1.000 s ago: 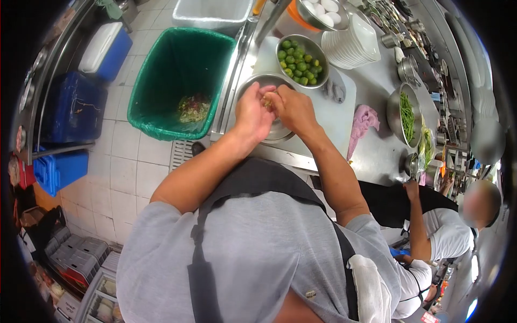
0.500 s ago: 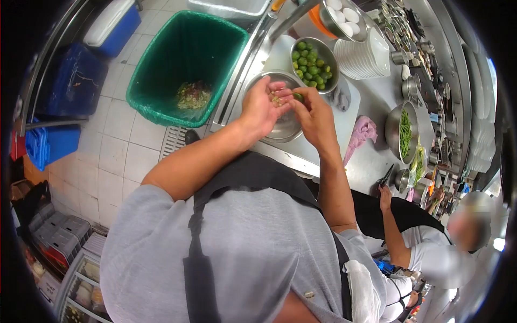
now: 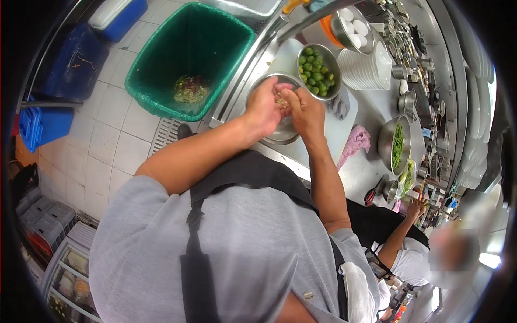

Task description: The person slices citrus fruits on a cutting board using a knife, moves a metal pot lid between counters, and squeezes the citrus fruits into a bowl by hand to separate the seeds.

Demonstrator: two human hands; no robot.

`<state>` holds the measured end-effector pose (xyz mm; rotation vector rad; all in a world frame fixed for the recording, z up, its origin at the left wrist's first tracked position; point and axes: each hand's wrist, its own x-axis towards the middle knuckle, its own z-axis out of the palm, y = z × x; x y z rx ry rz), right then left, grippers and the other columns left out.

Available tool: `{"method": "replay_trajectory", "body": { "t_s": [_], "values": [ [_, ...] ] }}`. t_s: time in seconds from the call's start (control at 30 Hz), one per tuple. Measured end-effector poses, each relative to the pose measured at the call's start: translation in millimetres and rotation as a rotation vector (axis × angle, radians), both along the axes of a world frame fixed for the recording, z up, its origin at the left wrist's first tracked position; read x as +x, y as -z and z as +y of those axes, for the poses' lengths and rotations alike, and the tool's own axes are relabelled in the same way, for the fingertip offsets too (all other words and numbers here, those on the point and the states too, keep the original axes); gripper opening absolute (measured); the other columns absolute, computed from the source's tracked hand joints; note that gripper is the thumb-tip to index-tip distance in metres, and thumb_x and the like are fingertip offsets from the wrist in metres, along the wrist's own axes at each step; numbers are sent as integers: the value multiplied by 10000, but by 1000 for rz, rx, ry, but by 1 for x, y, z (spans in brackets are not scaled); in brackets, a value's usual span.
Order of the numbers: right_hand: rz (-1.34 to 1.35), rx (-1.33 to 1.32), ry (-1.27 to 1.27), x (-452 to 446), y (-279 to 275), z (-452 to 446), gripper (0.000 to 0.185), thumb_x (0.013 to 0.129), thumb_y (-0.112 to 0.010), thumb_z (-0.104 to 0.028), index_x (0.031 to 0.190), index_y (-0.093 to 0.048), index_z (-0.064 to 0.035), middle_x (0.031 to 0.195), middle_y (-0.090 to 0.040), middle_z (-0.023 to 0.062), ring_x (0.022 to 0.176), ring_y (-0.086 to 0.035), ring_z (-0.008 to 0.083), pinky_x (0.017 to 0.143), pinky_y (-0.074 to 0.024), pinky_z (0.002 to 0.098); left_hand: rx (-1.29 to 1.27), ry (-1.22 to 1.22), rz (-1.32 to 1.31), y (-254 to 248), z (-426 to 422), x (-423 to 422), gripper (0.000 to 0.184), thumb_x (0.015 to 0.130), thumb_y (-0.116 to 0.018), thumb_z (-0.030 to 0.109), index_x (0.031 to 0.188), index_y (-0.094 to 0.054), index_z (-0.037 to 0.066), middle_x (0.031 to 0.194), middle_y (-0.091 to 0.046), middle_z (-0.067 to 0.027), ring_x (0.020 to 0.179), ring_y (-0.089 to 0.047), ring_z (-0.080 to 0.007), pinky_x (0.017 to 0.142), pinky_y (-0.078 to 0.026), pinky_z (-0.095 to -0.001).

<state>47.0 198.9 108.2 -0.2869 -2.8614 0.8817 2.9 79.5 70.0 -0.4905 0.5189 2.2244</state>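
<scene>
My left hand is cupped palm up over a steel bowl, with small pale bits lying on its palm and fingers. Its fingers are partly spread and curled. My right hand touches the left palm, fingers curled and pinched together; whatever they hold is hidden. Just beyond the hands, a second steel bowl holds small green limes. Both bowls are on a white cutting board.
A green-lined bin with scraps stands left of the counter. Stacked white plates, a bowl of eggs, a pink cloth, a bowl of green beans and red-handled scissors lie rightward. A co-worker stands at lower right.
My right hand held a green lime near the left palm half a second ago; now its fingers are back on the palm. The co-worker's hand has moved away from the scissors. The view has shifted.
</scene>
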Motion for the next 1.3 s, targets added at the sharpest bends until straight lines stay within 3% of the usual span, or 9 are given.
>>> {"method": "replay_trajectory", "body": {
  "t_s": [0.23,0.33,0.37,0.43,0.47,0.63,0.8,1.2,1.3],
  "values": [
    [22,272,-158,-3,9,2,332,1017,-625,-389,876,-719,-103,752,-710,136,673,-691,340,604,-511,435,-20,-2,4,5,2,0,428,1090,-398,396,1089,-660,57,1018,-664,-79,966,-638,-238,895,-513,-401],
    [168,-20,-28,-6,-14,-16,258,1005,-661,-300,865,-708,-88,734,-703,128,643,-689,300,607,-515,409,10,-9,-2,11,0,-4,431,1086,-408,405,1091,-632,37,1028,-646,-118,976,-635,-260,901,-524,-421],
    [192,-84,99,-14,-29,-21,193,983,-704,-254,960,-720,-63,782,-696,126,657,-668,224,633,-514,364,30,-12,-23,12,1,-5,435,1081,-423,412,1090,-617,23,1037,-630,-148,979,-631,-280,906,-533,-440],
    [429,-207,-113,-38,-64,-35,278,971,-728,-276,1115,-705,-40,864,-693,124,716,-639,174,680,-512,336,64,2,-29,12,7,-2,453,1077,-435,429,1110,-583,2,1046,-614,-177,1006,-632,-307,946,-544,-467],
    [213,-180,-132,-42,-87,-41,407,960,-745,-300,1263,-666,-40,934,-692,113,787,-633,166,740,-514,308,36,10,-14,9,8,-2,455,1078,-433,429,1118,-579,0,1047,-615,-179,1006,-632,-308,947,-545,-468],
    [286,-73,66,-84,-80,34,391,980,-671,-303,1295,-681,-71,1067,-758,180,954,-735,280,837,-546,371,-13,40,22,0,3,1,464,1083,-430,428,1173,-566,-6,1131,-606,-194,1079,-620,-324,1012,-524,-479],
    [-133,295,103,-53,-45,95,343,919,-698,-278,1220,-730,-116,1018,-756,199,991,-719,374,866,-551,442,-26,18,10,2,-2,3,470,1077,-453,431,1192,-568,-11,1173,-586,-198,1126,-603,-334,1050,-511,-483],
    [-42,416,182,-53,13,86,415,889,-731,-280,1242,-637,-83,1089,-705,166,932,-713,358,787,-561,476,-16,33,39,1,-1,7,477,1071,-478,435,1211,-569,-12,1184,-586,-196,1117,-600,-326,1057,-504,-482],
    [82,-472,382,-46,-5,83,410,902,-674,-204,1277,-613,-50,1061,-713,144,879,-710,277,746,-574,414,-9,24,35,2,-4,7,465,1077,-469,426,1206,-570,-8,1168,-596,-193,1105,-607,-320,1048,-511,-485]
  ]
}}
